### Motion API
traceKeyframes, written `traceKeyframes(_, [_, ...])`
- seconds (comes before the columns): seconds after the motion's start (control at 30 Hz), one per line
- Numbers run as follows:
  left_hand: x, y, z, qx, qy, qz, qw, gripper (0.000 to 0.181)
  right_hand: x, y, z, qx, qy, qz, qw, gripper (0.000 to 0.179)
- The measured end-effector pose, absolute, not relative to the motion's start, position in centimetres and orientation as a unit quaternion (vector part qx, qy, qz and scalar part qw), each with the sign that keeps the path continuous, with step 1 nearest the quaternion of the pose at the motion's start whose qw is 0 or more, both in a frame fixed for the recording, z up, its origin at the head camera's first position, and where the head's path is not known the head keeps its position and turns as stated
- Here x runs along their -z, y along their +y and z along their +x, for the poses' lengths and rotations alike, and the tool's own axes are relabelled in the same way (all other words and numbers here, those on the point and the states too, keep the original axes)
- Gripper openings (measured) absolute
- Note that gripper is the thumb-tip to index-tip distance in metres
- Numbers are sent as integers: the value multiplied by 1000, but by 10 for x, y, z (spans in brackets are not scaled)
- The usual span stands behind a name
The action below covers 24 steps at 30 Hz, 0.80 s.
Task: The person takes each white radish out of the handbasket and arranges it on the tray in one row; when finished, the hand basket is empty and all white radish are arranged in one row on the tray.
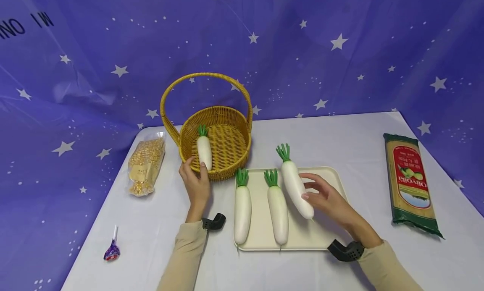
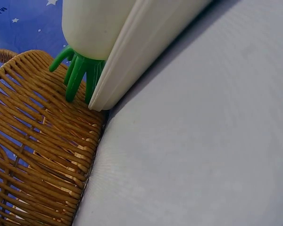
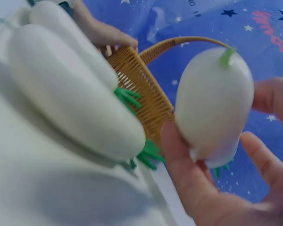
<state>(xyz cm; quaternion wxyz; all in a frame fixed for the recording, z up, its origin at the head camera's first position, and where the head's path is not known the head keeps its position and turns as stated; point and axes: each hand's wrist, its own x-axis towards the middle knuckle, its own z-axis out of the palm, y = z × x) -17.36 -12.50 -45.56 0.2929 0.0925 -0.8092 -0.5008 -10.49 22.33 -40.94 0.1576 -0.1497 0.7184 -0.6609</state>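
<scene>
My right hand [image 1: 327,198] holds a white radish [image 1: 296,186] with green stalks, thumb on one side and fingers on the other, above a cream tray [image 1: 317,240]. The right wrist view shows this radish [image 3: 212,103] end-on between thumb and fingers. Two more white radishes [image 1: 242,213] [image 1: 277,213] lie side by side on the tray. Near the back edge stands a yellow-brown wicker basket [image 1: 230,144], another radish [image 1: 204,150] inside it. My left hand [image 1: 196,186] grips the basket's front-left rim, its thumb overlapping that radish's lower end.
Left of the basket lies a clear bag of corn kernels [image 1: 146,165]. A purple-wrapped lollipop [image 1: 112,251] is at the front left. A green and red package of noodles [image 1: 412,182] lies at the right. A purple starry curtain [image 1: 340,72] hangs behind the white-covered table [image 1: 363,148].
</scene>
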Motion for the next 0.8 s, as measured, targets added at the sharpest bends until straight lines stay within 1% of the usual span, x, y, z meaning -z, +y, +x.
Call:
traceKeyframes(0.2, [457, -126, -174, 498, -811, 91, 292, 41, 417, 239, -80, 636, 751, -98, 150, 54])
traceKeyframes(0.43, [457, -125, -173, 496, -812, 96, 290, 39, 425, 239, -58, 577, 806, -30, 129, 57])
traceKeyframes(0.6, [458, -125, -173, 494, -813, 97, 293, 39, 424, 236, -52, 547, 826, 2, 136, 57])
traceKeyframes(0.7, [457, -126, -173, 495, -812, 98, 293, 39, 420, 234, -51, 517, 844, 3, 142, 57])
traceKeyframes(0.8, [456, -125, -173, 498, -811, 97, 290, 39, 417, 233, -49, 481, 867, -3, 132, 58])
